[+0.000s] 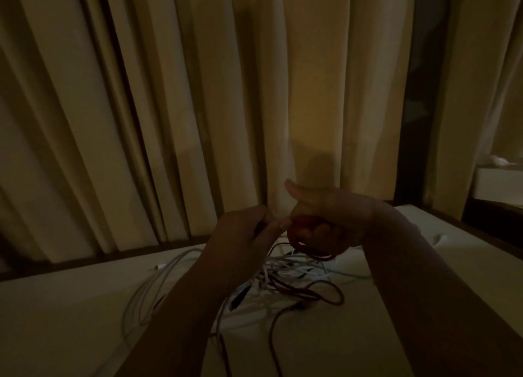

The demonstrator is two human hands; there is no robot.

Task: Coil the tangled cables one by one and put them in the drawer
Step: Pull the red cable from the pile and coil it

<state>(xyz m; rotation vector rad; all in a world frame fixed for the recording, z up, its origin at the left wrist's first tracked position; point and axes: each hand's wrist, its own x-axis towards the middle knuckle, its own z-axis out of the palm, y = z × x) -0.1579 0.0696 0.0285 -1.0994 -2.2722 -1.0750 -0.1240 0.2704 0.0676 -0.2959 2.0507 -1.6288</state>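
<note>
Head: red cable, right hand (left hand pinches).

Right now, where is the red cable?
In the head view, near the centre, the red cable hangs in loops from the right hand, just above the tangled white cables on the pale surface. Its tail trails toward the bottom edge.

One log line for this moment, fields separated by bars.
red cable: partly coiled | right hand: grips it | left hand: pinches it | white cables: tangled
</note>
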